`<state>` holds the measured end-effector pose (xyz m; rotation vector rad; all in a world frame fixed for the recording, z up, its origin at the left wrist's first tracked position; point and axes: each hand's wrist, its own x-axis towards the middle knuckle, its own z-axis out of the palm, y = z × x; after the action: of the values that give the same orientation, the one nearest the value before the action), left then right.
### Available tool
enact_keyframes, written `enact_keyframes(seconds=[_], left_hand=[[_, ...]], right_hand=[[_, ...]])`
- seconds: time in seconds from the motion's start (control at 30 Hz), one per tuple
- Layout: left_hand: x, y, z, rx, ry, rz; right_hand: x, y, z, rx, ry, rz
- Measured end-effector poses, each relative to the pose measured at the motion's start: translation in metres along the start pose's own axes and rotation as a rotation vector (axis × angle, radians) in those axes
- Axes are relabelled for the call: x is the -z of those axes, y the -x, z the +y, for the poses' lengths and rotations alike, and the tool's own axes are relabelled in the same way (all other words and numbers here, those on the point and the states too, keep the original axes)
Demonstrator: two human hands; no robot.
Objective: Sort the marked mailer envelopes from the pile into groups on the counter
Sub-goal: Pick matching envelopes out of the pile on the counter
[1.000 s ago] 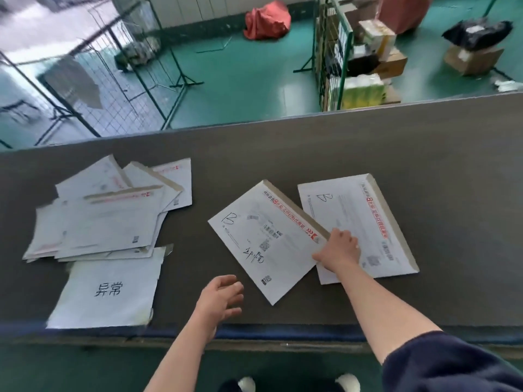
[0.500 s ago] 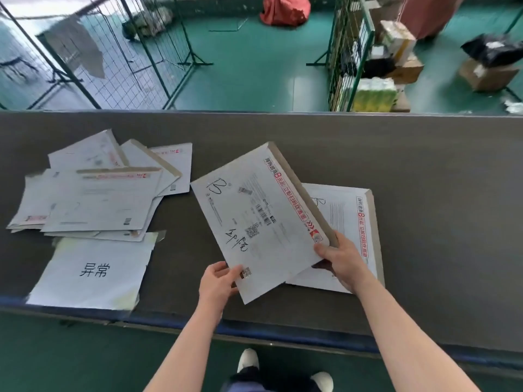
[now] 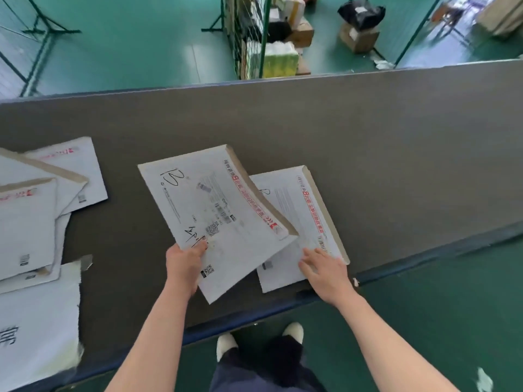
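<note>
White rectangular paper mailer marked "B" (image 3: 215,219), pinched at its near left edge by left hand (image 3: 184,265), thumb on top, other fingers hidden beneath; lifted and tilted, overlapping second white mailer (image 3: 308,219) lying flat on grey counter (image 3: 368,142). Right hand (image 3: 325,268) open, fingers spread flat on near right corner of that second mailer. Second mailer's handwritten mark mostly covered, not readable. Left of left hand, loose pile of white mailers (image 3: 36,210), cut off by frame edge; nearer, white sheet with black writing (image 3: 36,321), also cropped.
</note>
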<state>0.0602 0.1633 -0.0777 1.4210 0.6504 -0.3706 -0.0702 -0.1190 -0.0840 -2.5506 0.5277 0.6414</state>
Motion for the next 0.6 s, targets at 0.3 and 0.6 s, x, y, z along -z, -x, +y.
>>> enact_keyframes(seconds=[0.3, 0.6], left_hand=[[-0.013, 0.039, -0.05, 0.062, -0.062, 0.003], [0.012, 0.125, -0.086, -0.027, -0.039, 0.166]], right_hand=[[-0.048, 0.057, 0.038, -0.822, -0.71, 0.53], [-0.052, 0.084, 0.059, -0.49, -1.367, 0.339]])
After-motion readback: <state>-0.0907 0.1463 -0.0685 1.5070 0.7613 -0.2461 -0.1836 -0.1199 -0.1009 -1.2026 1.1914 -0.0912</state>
